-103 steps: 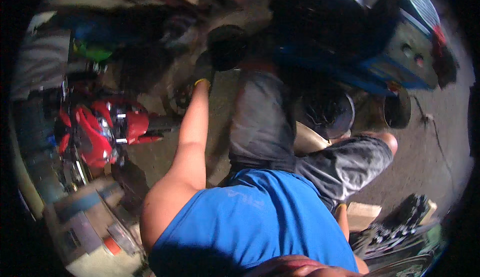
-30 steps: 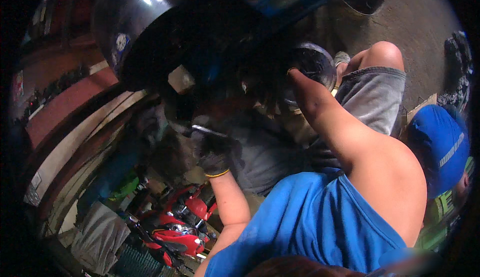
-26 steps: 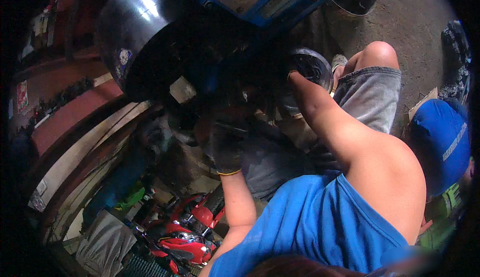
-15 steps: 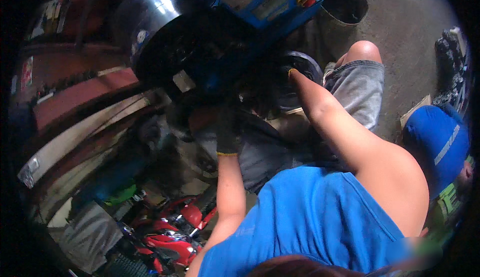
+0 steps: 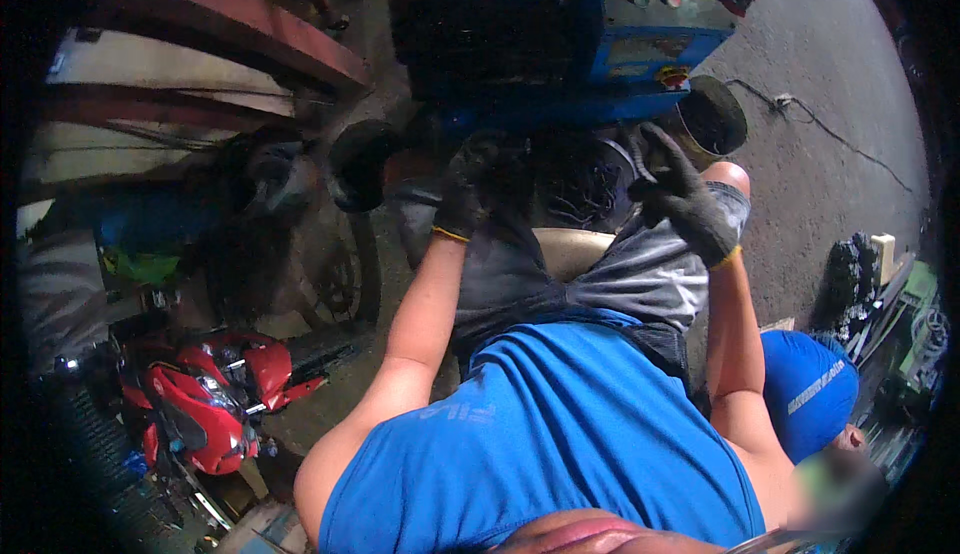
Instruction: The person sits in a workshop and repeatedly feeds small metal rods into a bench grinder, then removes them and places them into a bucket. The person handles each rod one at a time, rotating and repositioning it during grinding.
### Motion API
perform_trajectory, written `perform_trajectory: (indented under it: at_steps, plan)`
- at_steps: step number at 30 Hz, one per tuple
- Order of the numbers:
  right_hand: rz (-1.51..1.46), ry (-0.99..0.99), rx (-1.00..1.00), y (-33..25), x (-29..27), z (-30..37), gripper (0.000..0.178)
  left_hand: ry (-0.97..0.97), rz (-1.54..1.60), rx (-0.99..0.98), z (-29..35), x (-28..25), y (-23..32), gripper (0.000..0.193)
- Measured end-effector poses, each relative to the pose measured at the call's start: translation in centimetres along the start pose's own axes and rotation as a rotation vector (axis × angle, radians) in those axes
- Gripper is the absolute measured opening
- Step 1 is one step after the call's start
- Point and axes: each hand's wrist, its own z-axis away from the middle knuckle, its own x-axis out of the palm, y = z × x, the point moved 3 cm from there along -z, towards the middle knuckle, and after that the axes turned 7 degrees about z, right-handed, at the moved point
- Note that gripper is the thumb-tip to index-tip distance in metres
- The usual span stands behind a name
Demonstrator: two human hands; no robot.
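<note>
While both gloved hands are raised toward the machine, the scene reads so:

Left hand: the left hand (image 5: pixel 468 186), in a dark glove, reaches up to the dim underside of the blue machine (image 5: pixel 640 44); whether it grips anything there I cannot tell, the spot is too dark.
Right hand: the right hand (image 5: pixel 680 194), also gloved, hangs just below the machine with fingers spread and loose, grasping nothing.
Machine: it stands on the concrete floor (image 5: pixel 830 74), a black wheel (image 5: pixel 712 116) at its lower right corner and a dark round drum (image 5: pixel 480 24) on its left side.
Lap: grey shorts (image 5: pixel 620 274) lie beneath both hands.
Nearby: a red toy motorbike (image 5: pixel 205 399) lies at the lower left; a person in a blue cap (image 5: pixel 810 389) is at the right.
</note>
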Motion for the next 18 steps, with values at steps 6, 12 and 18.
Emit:
perform_trajectory:
  at_steps: [6, 12, 18]
  plan:
    - [0.394, -0.071, -0.190, -0.8, -2.5, 2.7, 0.052, -0.346, 0.239, -0.065, 3.2, 6.2, 1.5, 0.033]
    - [-0.034, 0.074, -0.387, -1.5, -0.2, 3.5, 0.041, -0.229, 0.018, 0.116, 5.8, 7.4, 2.5, 0.034]
    - [0.389, 0.383, -0.731, -3.1, 0.8, 2.4, 0.027, -0.181, -0.420, 0.177, 6.7, 11.8, 2.9, 0.039]
